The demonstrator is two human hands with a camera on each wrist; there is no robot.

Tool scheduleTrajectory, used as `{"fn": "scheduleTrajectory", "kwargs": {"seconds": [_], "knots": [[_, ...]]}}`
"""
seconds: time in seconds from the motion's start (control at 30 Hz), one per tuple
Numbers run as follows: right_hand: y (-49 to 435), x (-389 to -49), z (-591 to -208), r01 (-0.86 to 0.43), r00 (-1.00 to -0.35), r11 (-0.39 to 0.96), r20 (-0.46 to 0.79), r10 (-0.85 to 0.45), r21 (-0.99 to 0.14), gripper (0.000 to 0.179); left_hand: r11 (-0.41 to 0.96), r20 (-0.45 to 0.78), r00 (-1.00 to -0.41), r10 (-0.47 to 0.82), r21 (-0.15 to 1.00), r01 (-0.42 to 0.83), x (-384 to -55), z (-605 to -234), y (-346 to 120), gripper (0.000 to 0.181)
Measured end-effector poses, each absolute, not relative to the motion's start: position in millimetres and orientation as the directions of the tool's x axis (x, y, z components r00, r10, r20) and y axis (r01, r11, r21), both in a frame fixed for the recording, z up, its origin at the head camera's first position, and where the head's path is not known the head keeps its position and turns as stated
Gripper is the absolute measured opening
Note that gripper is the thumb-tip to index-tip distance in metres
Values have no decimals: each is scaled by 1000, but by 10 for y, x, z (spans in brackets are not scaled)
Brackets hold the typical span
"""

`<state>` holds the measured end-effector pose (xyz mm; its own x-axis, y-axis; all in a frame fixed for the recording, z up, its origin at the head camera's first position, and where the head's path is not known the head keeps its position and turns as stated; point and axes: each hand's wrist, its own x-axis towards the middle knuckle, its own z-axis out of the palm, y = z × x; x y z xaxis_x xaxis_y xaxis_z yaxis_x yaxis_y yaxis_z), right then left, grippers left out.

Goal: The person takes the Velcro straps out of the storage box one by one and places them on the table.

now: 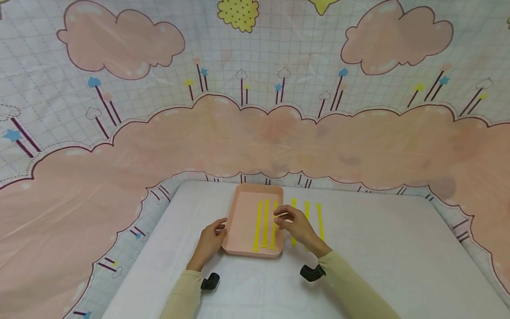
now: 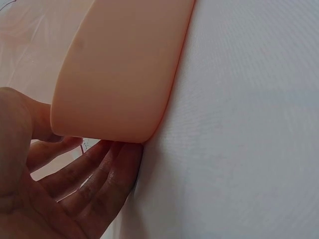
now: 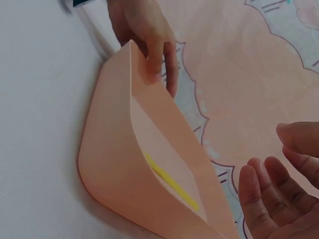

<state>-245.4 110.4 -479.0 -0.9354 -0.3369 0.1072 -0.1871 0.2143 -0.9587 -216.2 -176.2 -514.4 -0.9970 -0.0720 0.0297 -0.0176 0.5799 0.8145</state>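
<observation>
A shallow peach tray [image 1: 244, 210] lies on the white table. Three yellow strips [image 1: 266, 228], each with a wider notched end, lie lengthwise side by side in its right half. My left hand [image 1: 210, 241] holds the tray's left edge near the front corner; in the left wrist view its fingers [image 2: 112, 181] touch the outer wall. Over the tray's right edge hovers my right hand [image 1: 295, 225], its fingers loosely bent with nothing visible between them. More yellow strips [image 1: 320, 221] lie on the table right of the tray, partly hidden by that hand.
The white table [image 1: 382, 248] extends to both sides of the tray. A patterned cloth [image 1: 255, 137] with clouds hangs behind it and surrounds the table edges. Black wrist devices [image 1: 312, 272] sit by the sleeves.
</observation>
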Motion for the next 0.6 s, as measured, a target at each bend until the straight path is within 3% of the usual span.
{"fn": "scheduleTrajectory", "kwargs": {"seconds": [0.27, 0.6], "knots": [[1000, -2487, -4773, -197, -935, 250, 104, -340, -948, 27, 583, 46, -997, -69, 813, -3, -2181, -5159, -1784, 41], [899, -2489, -4779, -362, -884, 367, 191, -426, -857, 26, 579, 53, -997, -58, 815, 9, -2151, -5153, -1790, 39]]}}
